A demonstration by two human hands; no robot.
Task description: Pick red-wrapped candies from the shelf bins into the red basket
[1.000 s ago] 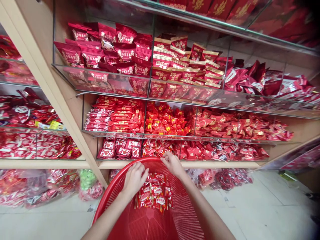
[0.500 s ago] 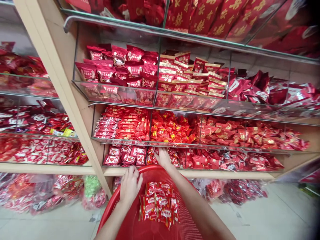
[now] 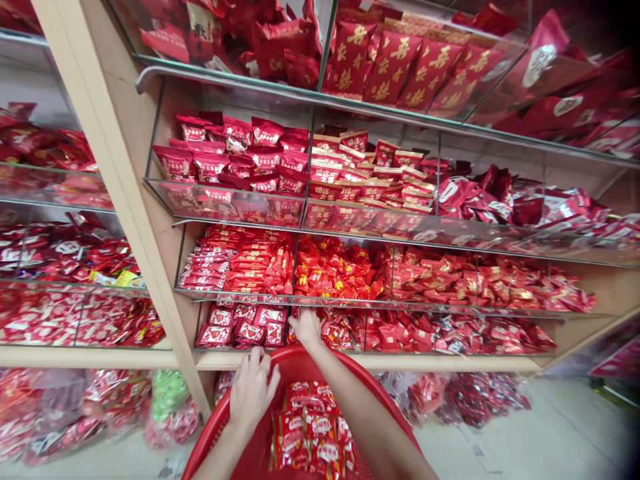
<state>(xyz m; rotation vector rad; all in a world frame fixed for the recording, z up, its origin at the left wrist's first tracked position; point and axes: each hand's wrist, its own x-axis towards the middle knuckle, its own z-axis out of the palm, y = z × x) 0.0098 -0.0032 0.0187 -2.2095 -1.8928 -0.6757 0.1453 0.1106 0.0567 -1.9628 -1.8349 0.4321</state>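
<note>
Left hand (image 3: 251,392) spreads at the basket (image 3: 287,363), right hand (image 3: 307,327) reaches among packets (image 3: 341,333) (half-obscured, grip impossible to tell).

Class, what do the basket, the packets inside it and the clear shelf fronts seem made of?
Basket: probably plastic, red and slightly glossy, with moulded-looking perforations.
Packets: likely thin plastic film, shiny and printed, judging by crinkles and highlights.
Shelf fronts: glass or acrylic, smooth, see-through, with faint reflections.

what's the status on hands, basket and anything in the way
Left hand at basket rim. Right hand at bottom-row candy, its hold unclear. Packets in basket. Shelf edge close above right hand.
</note>
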